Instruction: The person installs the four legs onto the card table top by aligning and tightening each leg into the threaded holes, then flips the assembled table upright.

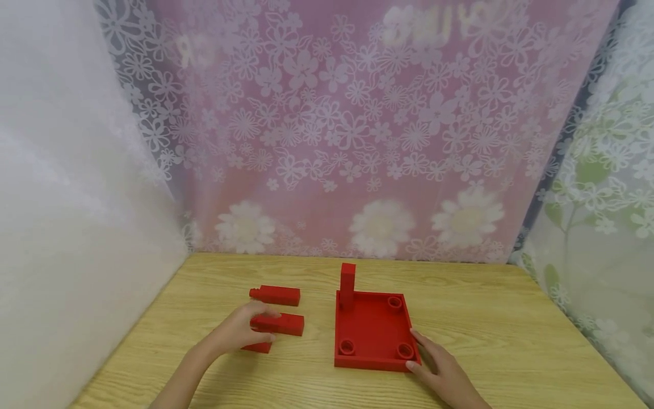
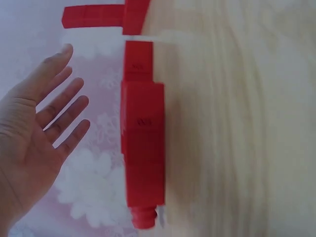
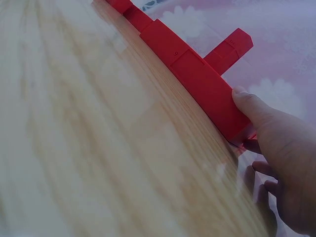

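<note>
A red square tabletop [image 1: 369, 326] with a raised rim lies upside down on the table. Round sockets show at three corners, and a red leg [image 1: 347, 278] stands upright at the far left one. My right hand [image 1: 443, 372] holds the near right corner, thumb at the front and index finger along the side. To the left lie loose red legs: a far leg [image 1: 280, 295] with a threaded end, a middle leg [image 1: 288, 324], and a near leg [image 1: 260, 346] partly hidden. Over these, my left hand [image 1: 240, 329] hovers with fingers spread; in the left wrist view its palm [image 2: 34, 158] holds nothing.
The pale wooden table [image 1: 485, 318] carries all the red parts. A flowered pink curtain [image 1: 332, 142] hangs along its back edge. White sheeting [image 1: 92, 199] closes the left side, and a flowered sheet [image 1: 598, 227] the right.
</note>
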